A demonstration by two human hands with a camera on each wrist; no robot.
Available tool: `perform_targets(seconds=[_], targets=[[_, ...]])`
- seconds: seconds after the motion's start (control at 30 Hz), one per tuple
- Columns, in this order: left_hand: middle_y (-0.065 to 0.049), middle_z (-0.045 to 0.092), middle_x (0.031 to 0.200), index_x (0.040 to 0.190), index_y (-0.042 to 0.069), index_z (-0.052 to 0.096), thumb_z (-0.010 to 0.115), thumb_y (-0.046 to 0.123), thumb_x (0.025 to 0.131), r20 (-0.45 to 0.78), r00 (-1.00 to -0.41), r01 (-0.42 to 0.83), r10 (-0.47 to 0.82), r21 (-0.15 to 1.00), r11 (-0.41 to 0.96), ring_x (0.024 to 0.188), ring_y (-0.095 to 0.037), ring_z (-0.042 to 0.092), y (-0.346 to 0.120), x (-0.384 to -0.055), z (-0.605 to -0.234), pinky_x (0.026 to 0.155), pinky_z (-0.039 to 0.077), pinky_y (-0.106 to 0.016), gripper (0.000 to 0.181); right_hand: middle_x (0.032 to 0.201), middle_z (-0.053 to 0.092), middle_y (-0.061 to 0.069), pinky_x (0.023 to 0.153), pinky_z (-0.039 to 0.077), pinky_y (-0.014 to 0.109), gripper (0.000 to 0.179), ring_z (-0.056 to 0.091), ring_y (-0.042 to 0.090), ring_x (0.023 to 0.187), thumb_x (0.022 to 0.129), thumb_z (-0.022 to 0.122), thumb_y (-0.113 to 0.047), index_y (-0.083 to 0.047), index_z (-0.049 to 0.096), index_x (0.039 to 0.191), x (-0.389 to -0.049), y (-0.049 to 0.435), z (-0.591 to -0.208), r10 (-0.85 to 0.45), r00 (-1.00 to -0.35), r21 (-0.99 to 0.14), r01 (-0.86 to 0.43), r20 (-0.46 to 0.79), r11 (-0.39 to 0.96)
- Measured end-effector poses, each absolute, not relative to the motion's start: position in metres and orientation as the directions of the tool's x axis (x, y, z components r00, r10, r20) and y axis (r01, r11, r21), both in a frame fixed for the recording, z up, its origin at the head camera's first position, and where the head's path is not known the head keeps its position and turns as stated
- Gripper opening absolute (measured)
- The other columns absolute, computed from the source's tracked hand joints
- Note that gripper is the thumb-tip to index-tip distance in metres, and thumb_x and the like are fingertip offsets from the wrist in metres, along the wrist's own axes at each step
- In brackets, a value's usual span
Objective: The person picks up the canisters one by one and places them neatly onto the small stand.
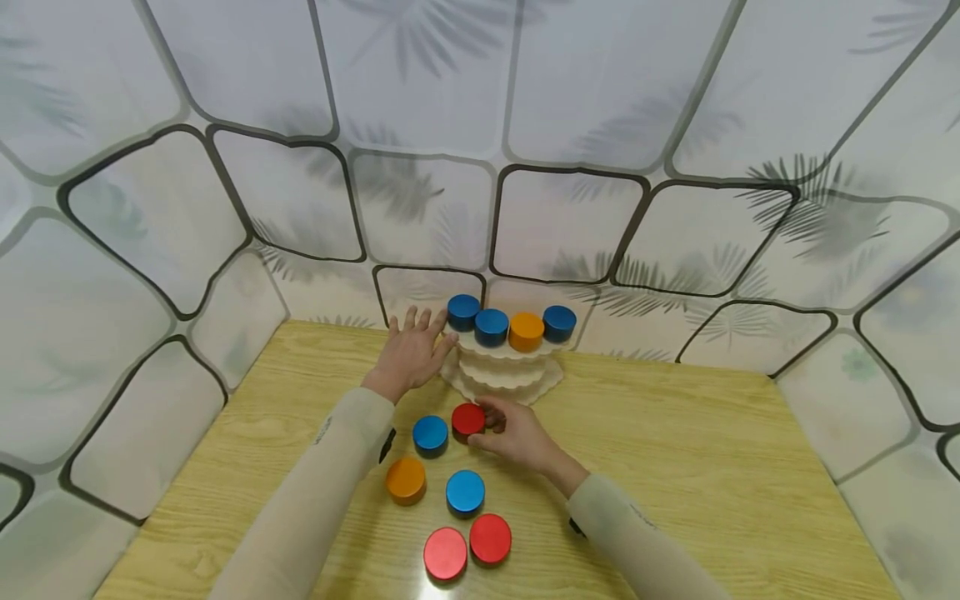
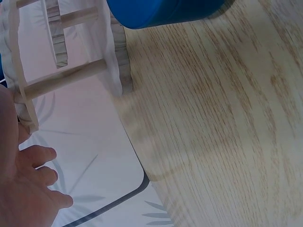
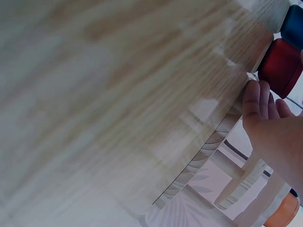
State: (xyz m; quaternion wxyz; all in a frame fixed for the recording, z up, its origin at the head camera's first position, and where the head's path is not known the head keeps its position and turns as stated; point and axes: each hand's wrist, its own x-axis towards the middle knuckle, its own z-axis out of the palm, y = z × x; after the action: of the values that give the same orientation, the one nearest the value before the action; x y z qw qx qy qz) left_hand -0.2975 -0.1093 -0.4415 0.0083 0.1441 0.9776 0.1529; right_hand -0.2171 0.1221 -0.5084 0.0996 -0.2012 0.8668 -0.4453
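Note:
A pale wooden tiered stand with scalloped edges stands by the back wall. On its top tier are several round tins, among them a blue tin and an orange tin. My left hand holds the left edge of the top tier between thumb and index finger, the other fingers spread. In front of the stand, a red tin sits on the table. My right hand reaches round its right side, thumb in front and fingers behind; the right wrist view shows the fingers against this red tin.
On the wooden table lie a blue tin, an orange tin, another blue tin and two red tins, one red tin nearest me. Patterned walls enclose the back and sides.

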Motion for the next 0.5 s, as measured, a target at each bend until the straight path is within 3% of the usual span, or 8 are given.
perform_targets(seconds=[0.5], targets=[[-0.025,0.029,0.171,0.170,0.014,0.024,0.026,0.054,0.114,0.031,-0.957,0.283,0.288,0.308,0.908,0.162,-0.048,0.015,-0.1096,-0.2971,-0.4408,0.128,0.013,-0.070,0.068,0.118,0.074,0.009,0.082,0.057,0.023,0.063,0.067,0.016,0.096,0.089,0.087,-0.021,0.000,0.062,0.143,-0.2216,0.1172,-0.5060,-0.434,-0.901,-0.781,-0.262,-0.012,0.566]])
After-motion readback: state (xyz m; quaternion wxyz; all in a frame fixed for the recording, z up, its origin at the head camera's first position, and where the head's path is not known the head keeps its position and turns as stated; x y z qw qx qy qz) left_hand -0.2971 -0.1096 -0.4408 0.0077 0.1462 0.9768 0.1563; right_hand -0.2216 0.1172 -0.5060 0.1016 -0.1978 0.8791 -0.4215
